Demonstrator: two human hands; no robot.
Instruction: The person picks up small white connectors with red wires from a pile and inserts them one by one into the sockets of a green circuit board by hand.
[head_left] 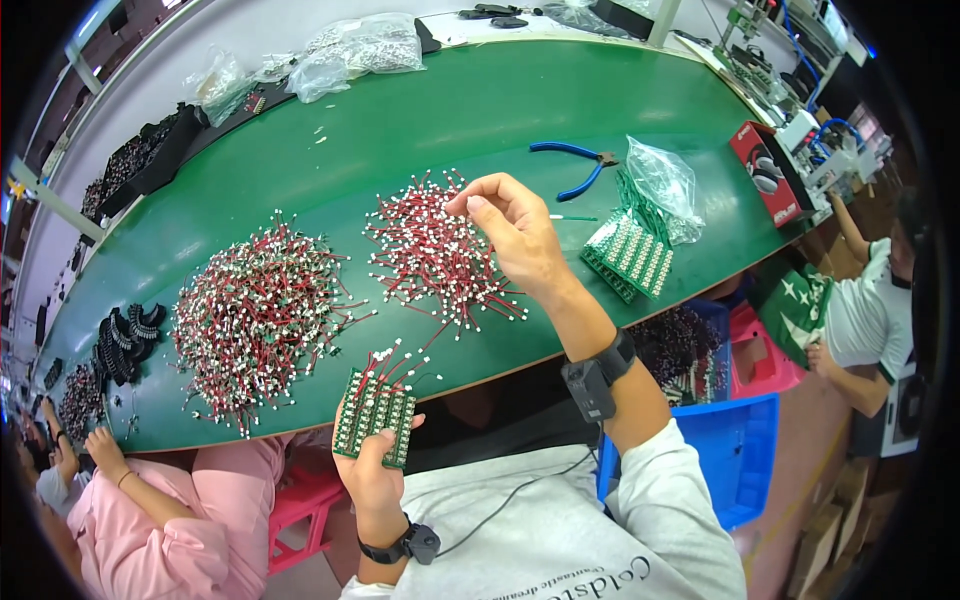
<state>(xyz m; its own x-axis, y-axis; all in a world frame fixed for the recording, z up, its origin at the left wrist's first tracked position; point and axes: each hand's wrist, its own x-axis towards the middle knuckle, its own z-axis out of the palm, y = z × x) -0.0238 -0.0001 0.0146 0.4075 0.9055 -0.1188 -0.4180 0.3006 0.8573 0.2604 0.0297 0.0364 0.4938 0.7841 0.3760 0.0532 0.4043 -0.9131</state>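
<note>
My left hand holds a green circuit board panel near the table's front edge, thumb across its face. Rows of small parts cover the panel, and several red wires with white connectors stick up from its far edge. Over a pile of red connector wires, my right hand is raised with thumb and fingers pinched together; whatever is between the tips is too small to make out. To the right of that hand lies a stack of similar green circuit boards.
A larger pile of red-wired pieces sits to the left. Blue-handled cutters and a clear plastic bag lie at the right, before a red box. Co-workers sit on both sides. A blue crate stands below the table edge.
</note>
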